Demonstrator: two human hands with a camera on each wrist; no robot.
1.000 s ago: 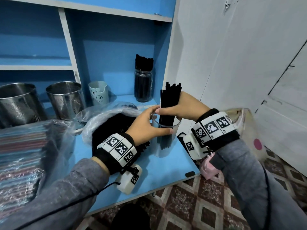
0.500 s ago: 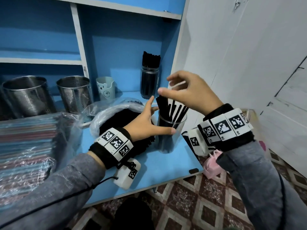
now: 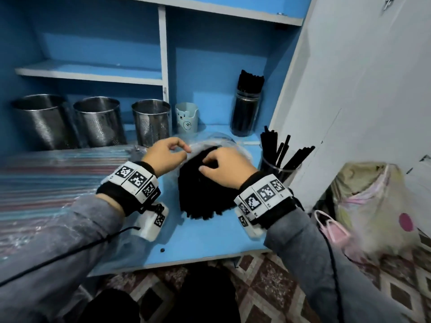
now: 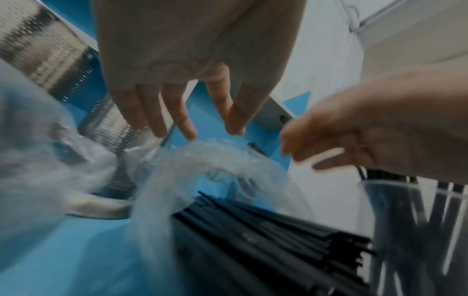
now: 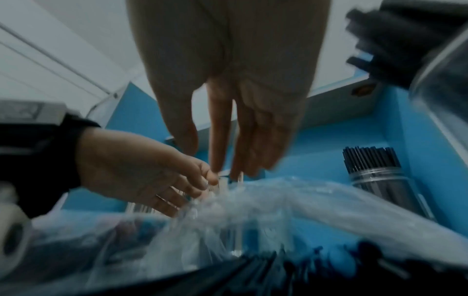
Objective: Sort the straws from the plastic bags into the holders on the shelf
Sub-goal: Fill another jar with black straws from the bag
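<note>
A pile of black straws (image 3: pixel 203 190) lies in an open clear plastic bag (image 3: pixel 224 141) on the blue shelf. My left hand (image 3: pixel 185 152) hovers at the bag's left rim, and the left wrist view shows its fingers (image 4: pixel 188 133) straight just above the plastic (image 4: pixel 202 160). My right hand (image 3: pixel 205 165) rests its fingertips on top of the pile and grips nothing. A clear cup (image 3: pixel 279 169) to the right holds several leaning black straws. A glass jar (image 3: pixel 246 113) packed with black straws stands at the back.
Three perforated metal holders (image 3: pixel 98 120) and a small bear cup (image 3: pixel 186 117) stand along the back. A bag of striped coloured straws (image 3: pixel 46 183) covers the left of the shelf. A white cabinet side (image 3: pixel 361 78) and a hanging plastic sack (image 3: pixel 373 201) are to the right.
My right hand let a bunch of black straws drop into the clear cup and my left hand let go of the cup. Both hands moved left over the bag of black straws.
</note>
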